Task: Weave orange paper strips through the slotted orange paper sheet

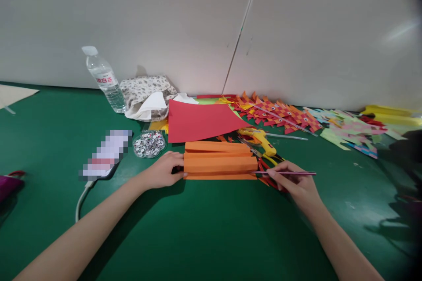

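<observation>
A: Hands first. Clock centred on the orange work, 12 toward the wall?

B: Agreed. From my remote seat I log the folded orange paper (220, 165) at centre, on the green table (211, 228). My left hand (165, 170), at 9 o'clock, pinches its left edge. My right hand (292, 178), at 3, grasps a thin purple stick (308, 173), which points left to the paper's right end. Contact there: cannot tell.

A: Near the right hand?

B: Red handles (262, 166), partly hidden by it. At 2 o'clock, a yellow glue gun (264, 141).

A: Further out?

B: A red sheet (202, 123) close by, just short of 12. Woven red-and-orange pieces (280, 114) between 1 and 2. A clear dish of googly eyes (149, 144) between 9 and 10. Beyond the left hand at 9, a phone (107, 156) with its cable (79, 204) attached. Water bottle (110, 90) at 10, beside a patterned pouch (145, 85).
</observation>
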Demonstrator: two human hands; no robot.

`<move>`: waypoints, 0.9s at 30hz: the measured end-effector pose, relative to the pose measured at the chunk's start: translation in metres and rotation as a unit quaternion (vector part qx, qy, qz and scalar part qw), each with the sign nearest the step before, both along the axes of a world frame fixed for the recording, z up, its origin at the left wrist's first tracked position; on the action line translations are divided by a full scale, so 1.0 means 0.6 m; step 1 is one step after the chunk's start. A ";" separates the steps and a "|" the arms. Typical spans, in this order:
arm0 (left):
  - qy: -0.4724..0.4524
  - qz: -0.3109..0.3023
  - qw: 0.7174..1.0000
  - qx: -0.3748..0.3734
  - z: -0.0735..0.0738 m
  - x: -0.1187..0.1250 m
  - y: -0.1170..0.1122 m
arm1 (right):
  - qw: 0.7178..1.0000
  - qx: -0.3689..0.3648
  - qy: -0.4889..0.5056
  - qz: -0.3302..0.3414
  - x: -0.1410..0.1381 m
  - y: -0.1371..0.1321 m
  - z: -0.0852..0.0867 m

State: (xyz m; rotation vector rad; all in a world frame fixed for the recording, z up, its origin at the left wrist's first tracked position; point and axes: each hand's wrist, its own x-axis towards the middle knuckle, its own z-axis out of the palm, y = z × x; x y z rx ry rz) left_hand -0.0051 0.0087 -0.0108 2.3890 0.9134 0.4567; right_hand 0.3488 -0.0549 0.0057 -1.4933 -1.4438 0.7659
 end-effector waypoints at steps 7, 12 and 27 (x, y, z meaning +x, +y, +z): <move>0.010 0.001 1.000 0.001 0.003 0.001 -0.002 | 0.999 0.011 0.027 -0.043 0.047 0.000 -0.008; 0.016 0.006 1.000 -0.003 0.004 0.000 -0.002 | 0.983 0.118 0.081 -0.111 0.032 -0.009 -0.022; 0.009 0.004 1.000 0.019 0.004 0.000 -0.002 | 0.987 0.106 -0.078 0.093 -0.226 -0.021 -0.017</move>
